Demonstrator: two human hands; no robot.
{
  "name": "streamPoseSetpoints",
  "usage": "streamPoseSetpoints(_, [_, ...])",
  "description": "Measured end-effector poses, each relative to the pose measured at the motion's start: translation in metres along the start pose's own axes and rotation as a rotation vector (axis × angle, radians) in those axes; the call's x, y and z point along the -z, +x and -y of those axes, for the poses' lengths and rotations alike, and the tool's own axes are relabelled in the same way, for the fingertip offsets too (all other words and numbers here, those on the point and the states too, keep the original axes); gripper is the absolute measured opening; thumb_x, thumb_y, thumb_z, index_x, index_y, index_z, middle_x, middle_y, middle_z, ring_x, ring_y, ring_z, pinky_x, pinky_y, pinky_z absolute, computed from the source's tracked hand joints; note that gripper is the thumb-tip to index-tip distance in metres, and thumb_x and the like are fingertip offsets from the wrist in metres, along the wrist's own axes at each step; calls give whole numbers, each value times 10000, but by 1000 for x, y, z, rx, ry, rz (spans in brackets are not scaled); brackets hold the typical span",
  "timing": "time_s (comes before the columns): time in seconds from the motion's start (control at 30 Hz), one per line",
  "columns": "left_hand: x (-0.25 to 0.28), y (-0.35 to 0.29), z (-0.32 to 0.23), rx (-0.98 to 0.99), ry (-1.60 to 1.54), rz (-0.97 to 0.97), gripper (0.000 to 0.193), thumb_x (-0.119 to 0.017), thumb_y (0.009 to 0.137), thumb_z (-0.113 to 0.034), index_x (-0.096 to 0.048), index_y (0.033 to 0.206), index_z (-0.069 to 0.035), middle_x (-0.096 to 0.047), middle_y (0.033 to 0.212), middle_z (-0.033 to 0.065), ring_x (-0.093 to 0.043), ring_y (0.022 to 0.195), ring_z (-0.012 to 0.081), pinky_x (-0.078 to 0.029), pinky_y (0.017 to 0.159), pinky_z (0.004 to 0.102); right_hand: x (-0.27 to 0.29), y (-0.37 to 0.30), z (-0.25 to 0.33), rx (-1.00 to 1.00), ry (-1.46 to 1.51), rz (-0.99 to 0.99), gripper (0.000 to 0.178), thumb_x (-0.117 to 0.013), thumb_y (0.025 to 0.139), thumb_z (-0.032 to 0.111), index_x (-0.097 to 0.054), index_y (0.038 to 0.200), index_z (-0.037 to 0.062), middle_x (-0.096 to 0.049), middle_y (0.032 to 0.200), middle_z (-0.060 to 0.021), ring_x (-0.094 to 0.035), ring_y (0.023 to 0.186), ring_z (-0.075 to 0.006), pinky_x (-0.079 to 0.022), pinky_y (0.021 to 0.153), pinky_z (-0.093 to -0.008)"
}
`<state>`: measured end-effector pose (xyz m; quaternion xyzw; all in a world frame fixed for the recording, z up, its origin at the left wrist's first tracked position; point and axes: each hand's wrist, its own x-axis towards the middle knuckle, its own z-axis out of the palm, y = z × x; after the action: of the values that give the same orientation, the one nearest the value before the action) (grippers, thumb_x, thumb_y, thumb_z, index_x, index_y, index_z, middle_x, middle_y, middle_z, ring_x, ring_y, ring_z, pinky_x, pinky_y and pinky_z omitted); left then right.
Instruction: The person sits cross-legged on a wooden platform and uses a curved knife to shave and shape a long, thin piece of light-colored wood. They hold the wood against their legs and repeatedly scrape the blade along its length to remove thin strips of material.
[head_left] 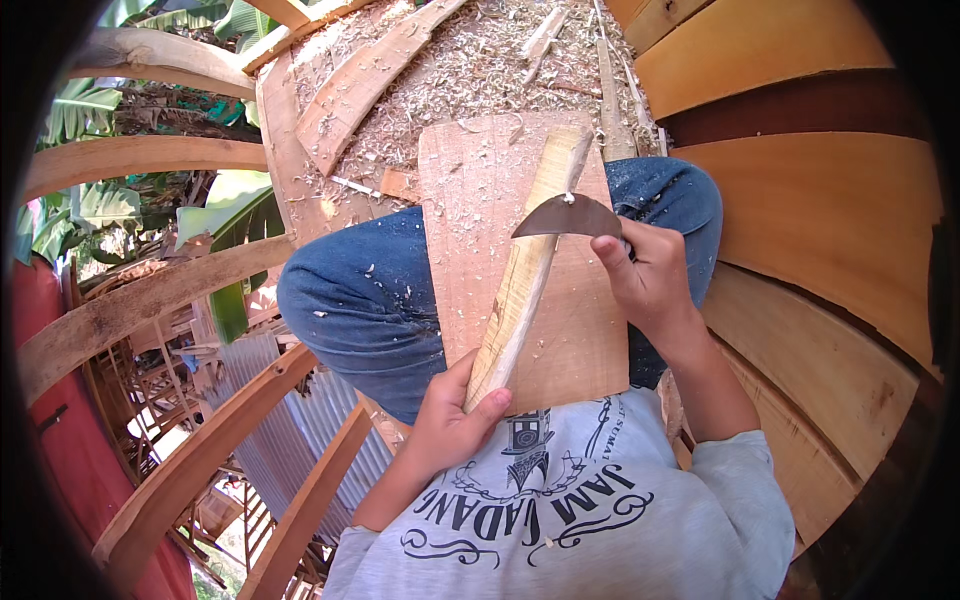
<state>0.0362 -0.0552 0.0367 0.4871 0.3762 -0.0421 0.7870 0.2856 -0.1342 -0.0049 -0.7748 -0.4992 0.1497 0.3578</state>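
Observation:
A long, pale strip of wood [516, 285] slants across a flat board [462, 232] that lies over my lap. Its near end is gripped by my left hand [456, 412], with the thumb on one side and the fingers on the other. My right hand [648, 275] is closed around a curved knife whose broad, dark blade [570, 216] crosses the strip above its middle. A small curl of shaving clings to the blade's upper edge. The knife's handle is hidden inside my right hand.
Wood shavings [455, 85] cover the floor ahead, where a long offcut [370, 85] and thin slats [610, 95] lie. A plank wall [815, 200] rises close on my right. On the left run curved wooden ribs [150, 157] with gaps between them, and banana leaves [235, 215] beyond.

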Motion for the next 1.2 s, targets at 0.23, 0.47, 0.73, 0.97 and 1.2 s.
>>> streamPoseSetpoints(0.23, [-2, -2, 2, -41, 93, -51, 372, -608, 888, -216, -528, 1127, 58, -593, 795, 67, -541, 742, 103, -440, 680, 254, 6, 10, -6, -29, -4, -28, 446, -682, 768, 460, -540, 611, 67, -512, 530, -72, -553, 452, -245, -425, 429, -333])
streamPoseSetpoints(0.47, [-4, -5, -2, -77, 195, -115, 350, -626, 874, -180, -528, 1104, 63, -623, 761, 99, -587, 700, 121, -460, 646, 264, 7, 13, -18, 1, -3, -18, 428, -693, 753, 455, -562, 628, 68, -509, 531, -74, -562, 464, -237, -434, 439, -329])
streamPoseSetpoints(0.73, [-7, -4, -10, -94, 290, -99, 292, -617, 882, -178, -526, 1035, 54, -604, 696, 110, -596, 631, 134, -451, 579, 272, 5, 12, -16, -13, 77, 32, 445, -650, 830, 397, -538, 641, 10, -514, 546, -123, -565, 475, -269, -415, 436, -306])
streamPoseSetpoints(0.97, [-5, 0, -10, -56, 214, -107, 279, -605, 884, -160, -526, 1046, 52, -612, 703, 105, -606, 646, 128, -453, 580, 266, 6, 10, -25, 131, -42, 92, 454, -654, 805, 441, -529, 642, 36, -488, 538, -105, -546, 477, -286, -418, 446, -345])
streamPoseSetpoints(1.2, [-2, 0, -9, -33, 204, -19, 300, -605, 885, -181, -537, 1072, 44, -599, 717, 79, -575, 655, 112, -447, 594, 259, -7, -7, 2, -83, 278, 12, 462, -647, 825, 440, -547, 648, 24, -502, 548, -90, -556, 472, -255, -423, 450, -323])
